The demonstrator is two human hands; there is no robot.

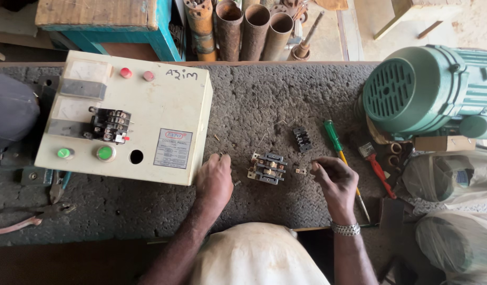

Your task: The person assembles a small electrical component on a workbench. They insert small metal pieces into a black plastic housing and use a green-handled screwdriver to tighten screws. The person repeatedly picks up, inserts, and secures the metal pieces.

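The left hand (pixel 214 181) rested knuckles-up on the rough grey desk (pixel 254 100), its grip curled loosely with the fingertips down on the surface and nothing visibly held. The right hand (pixel 335 182) lay at three o'clock from it, its grip pressed together at thumb and forefinger, pinching a tiny metal piece (pixel 301 170) too small to identify. Between the two hands sat a small black-and-cream contactor block with brass terminals (pixel 267 168), apart from both. At one o'clock from that block lay a small black ribbed plastic part (pixel 302 139), and just beside it at three o'clock a green-handled screwdriver with a yellow shank (pixel 335 141) ran down past the right hand. A red-handled brush (pixel 376 168) lay farther out at three o'clock. At ten o'clock from the left hand, touching near it, stood a cream metal control box with red and green buttons (pixel 148 105). A pale green electric motor (pixel 428 89) occupied the desk at two o'clock.
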